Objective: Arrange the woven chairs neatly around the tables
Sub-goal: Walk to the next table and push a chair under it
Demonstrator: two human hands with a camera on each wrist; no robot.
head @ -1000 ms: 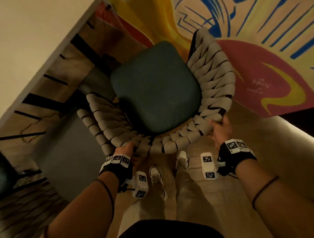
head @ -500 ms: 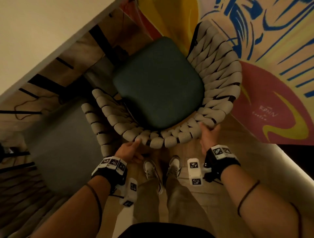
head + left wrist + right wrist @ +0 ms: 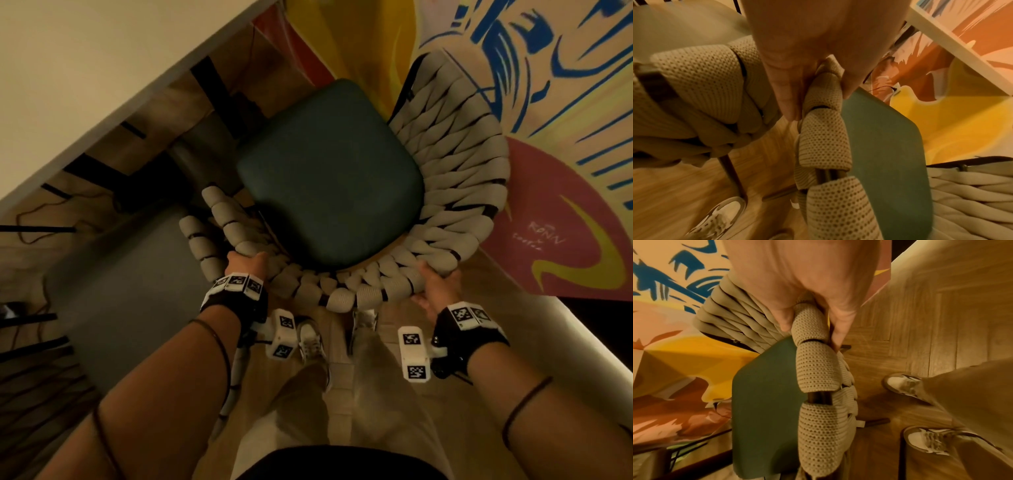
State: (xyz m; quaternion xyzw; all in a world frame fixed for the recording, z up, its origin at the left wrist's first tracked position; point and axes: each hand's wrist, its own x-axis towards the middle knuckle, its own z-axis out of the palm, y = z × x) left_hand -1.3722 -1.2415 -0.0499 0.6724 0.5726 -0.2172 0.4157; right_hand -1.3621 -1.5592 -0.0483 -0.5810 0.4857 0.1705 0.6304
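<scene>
A woven chair with a dark green seat [image 3: 329, 178] and a beige woven back rim [image 3: 342, 298] stands in front of me, its seat facing the white table [image 3: 85, 68] at the upper left. My left hand [image 3: 245, 262] grips the left end of the rim, right beside a second woven chair [image 3: 202, 246]. In the left wrist view my left hand [image 3: 813, 91] curls round the woven rim [image 3: 824, 146]. My right hand [image 3: 436, 284] grips the right part of the rim. The right wrist view shows my right hand [image 3: 809, 324] with thumb and fingers wrapped round the rim [image 3: 816, 369].
The second chair has a grey seat [image 3: 137, 291] and touches the first on the left. A colourful mural wall [image 3: 548, 120] runs close along the chair's right side. Dark table legs [image 3: 219, 92] and cables lie under the table. My feet [image 3: 311, 339] stand on the wooden floor behind the chair.
My left hand has moved left and up along the rim and now grips it beside the neighbouring chair. The right hand keeps its hold. The chair has shifted slightly.
</scene>
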